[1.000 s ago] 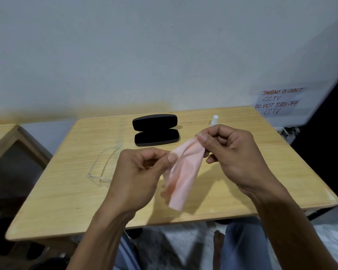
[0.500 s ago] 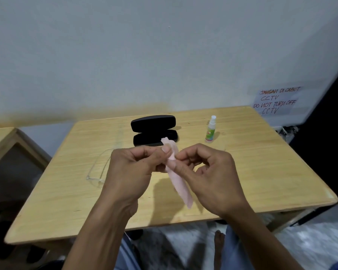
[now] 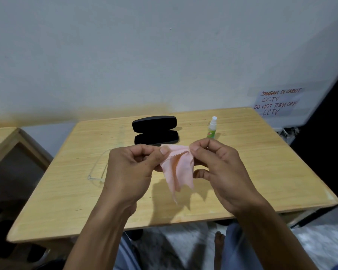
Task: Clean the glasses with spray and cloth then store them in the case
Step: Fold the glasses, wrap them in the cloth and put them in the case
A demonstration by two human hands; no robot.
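Pink cloth (image 3: 179,168) hangs above the middle of the wooden table (image 3: 261,172), pinched at its top edge from both sides and drooping in loose folds below. On its left corner the left hand (image 3: 131,170) presses thumb against curled forefinger, knuckles up, forearm rising from the lower edge; the right hand (image 3: 220,168) mirrors it, thumb and forefinger nipping the other corner, its lower fingers curled under. Clear glasses (image 3: 99,170) lie on the table left of the left hand, partly hidden by it. Behind the hands sits the black case (image 3: 155,130), opened, and right of it a small spray bottle (image 3: 211,127) stands upright
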